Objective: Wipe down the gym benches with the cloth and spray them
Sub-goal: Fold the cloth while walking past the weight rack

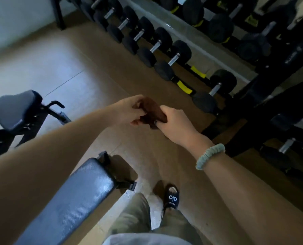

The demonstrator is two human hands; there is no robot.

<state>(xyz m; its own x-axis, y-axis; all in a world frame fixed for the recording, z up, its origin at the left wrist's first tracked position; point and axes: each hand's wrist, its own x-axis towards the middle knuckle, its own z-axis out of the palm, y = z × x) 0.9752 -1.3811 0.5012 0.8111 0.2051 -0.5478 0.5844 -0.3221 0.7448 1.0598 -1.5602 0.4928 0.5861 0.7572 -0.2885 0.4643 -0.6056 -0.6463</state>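
Brown cloth is held in the air between both hands, in the middle of the view and above the tan floor. The left hand pinches the upper left part of the cloth with the thumb and the bent fingers. The right hand is closed around the lower right part, the fingers curled tight on the fabric. The two hands are very near each other, with only the bunched cloth between them. On the right wrist sits a pale green scrunchie.

Below the left forearm, a flat bench with a dark textured pad runs from the bottom left toward the centre. Its end is just beside the person's leg in olive trousers. One foot in a black slipper with white letters stands on the floor near the end of the bench. A second bench, with a raised black pad, stands at the left edge, well apart from the hands.

Along the top and right side, a dark rack carries a row of black dumbbells with metal handles, and some yellow labels show on its rail. I cannot see a spray bottle in this view. The cloth does not touch any bench.
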